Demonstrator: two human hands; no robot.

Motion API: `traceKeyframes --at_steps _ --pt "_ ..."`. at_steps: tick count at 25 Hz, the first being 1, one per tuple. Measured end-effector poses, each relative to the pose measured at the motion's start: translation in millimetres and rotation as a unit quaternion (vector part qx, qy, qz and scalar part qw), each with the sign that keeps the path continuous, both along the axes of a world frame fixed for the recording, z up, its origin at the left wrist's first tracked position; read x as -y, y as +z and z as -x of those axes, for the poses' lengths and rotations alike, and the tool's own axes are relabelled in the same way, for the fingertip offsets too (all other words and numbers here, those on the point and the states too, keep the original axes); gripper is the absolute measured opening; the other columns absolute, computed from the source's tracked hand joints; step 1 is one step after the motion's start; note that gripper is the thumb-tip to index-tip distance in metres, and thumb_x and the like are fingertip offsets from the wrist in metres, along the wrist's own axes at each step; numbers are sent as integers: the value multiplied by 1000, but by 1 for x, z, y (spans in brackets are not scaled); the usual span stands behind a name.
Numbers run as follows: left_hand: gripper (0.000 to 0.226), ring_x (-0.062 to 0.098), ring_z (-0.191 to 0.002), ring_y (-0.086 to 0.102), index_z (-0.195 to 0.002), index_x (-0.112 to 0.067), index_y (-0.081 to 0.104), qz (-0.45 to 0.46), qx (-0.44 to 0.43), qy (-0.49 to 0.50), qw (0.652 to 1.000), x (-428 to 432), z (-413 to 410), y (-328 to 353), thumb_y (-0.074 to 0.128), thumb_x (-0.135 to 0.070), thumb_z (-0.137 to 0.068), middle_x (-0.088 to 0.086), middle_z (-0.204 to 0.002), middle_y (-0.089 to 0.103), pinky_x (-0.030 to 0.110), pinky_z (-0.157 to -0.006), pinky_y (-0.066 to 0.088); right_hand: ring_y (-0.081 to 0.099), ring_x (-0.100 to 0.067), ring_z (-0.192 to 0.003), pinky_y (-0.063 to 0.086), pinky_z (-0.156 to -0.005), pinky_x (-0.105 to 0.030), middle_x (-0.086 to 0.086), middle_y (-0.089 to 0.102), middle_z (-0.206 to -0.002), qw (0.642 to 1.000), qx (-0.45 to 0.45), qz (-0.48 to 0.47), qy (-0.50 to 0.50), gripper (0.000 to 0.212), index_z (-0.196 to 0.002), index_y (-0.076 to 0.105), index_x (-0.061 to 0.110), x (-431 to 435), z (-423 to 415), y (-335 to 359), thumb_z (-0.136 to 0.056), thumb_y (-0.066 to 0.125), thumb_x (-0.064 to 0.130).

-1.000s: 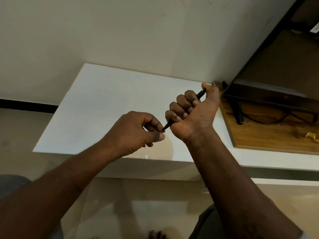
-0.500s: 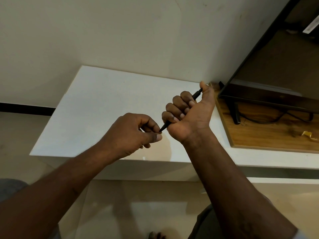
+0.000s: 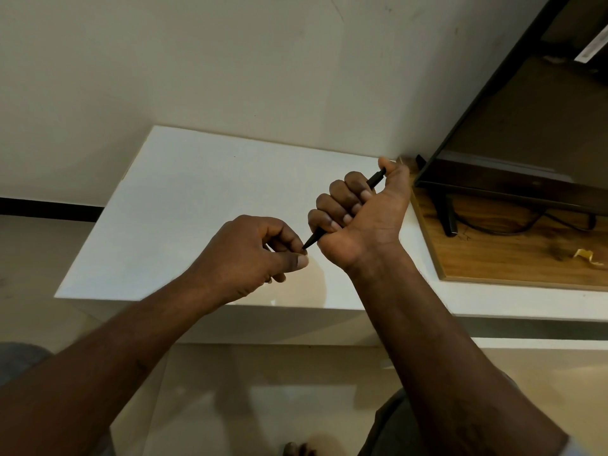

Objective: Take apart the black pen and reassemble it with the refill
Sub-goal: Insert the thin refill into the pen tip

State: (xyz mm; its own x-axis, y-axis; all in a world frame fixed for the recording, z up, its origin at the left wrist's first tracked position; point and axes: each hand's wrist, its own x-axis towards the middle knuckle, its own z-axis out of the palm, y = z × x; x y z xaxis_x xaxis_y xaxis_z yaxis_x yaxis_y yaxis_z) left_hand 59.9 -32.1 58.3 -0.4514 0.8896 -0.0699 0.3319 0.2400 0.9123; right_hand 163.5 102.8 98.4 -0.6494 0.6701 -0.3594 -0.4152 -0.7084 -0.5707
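Working above the white table [image 3: 184, 205], we read the grip left to right. Our left hand [image 3: 253, 255] pinches thumb against forefinger at the tapered tip of the black pen [image 3: 314, 237]; whether it actually clasps the tip or only touches it we cannot tell. Our right hand [image 3: 362, 215] is a closed fist around the barrel, thumb capping the rear end, presumably to brace it against twisting or pulling. The pen thus sits in the air between both hands, slanting up to the right. No refill is visible.
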Motion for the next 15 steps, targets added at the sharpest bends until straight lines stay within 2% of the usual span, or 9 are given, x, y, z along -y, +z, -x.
traceKeyframes --at_steps 2,6,9,13,15 --pt "8 9 -65 74 -81 -30 76 1 -1 0 1000 0 0 0 84 -29 -82 -12 -76 76 21 -56 51 13 -12 -44 13 -46 -25 6 18 -53 1000 -1 4 4 57 -57 30 21 1 0 0 -92 51 62" --pt "8 8 -65 74 -82 -30 76 6 1 -7 1000 -1 0 0 84 -30 -82 -12 -77 76 17 -54 50 12 -13 -44 13 -46 -26 6 17 -53 1000 5 -8 4 53 -57 29 22 1 1 0 -91 50 56" --pt "8 8 -65 74 -81 -31 76 4 1 -6 1000 -1 0 -1 84 -30 -82 -12 -77 76 18 -55 51 12 -12 -44 12 -47 -26 7 17 -53 1000 2 -1 6 57 -57 28 22 2 1 -1 -91 50 61" --pt "8 8 -65 75 -81 -30 76 -1 -4 -7 1000 -1 0 -1 84 -31 -82 -12 -77 76 19 -55 52 12 -13 -44 13 -47 -26 6 18 -53 1000 10 -10 0 54 -56 30 21 0 1 -1 -91 50 57" --pt "8 9 -65 75 -82 -30 76 -3 -2 -7 1000 -1 1 -1 83 -33 -83 -10 -77 76 19 -56 53 13 -12 -44 13 -46 -26 6 18 -53 1000 3 -7 5 58 -57 30 22 1 1 -1 -91 51 63"
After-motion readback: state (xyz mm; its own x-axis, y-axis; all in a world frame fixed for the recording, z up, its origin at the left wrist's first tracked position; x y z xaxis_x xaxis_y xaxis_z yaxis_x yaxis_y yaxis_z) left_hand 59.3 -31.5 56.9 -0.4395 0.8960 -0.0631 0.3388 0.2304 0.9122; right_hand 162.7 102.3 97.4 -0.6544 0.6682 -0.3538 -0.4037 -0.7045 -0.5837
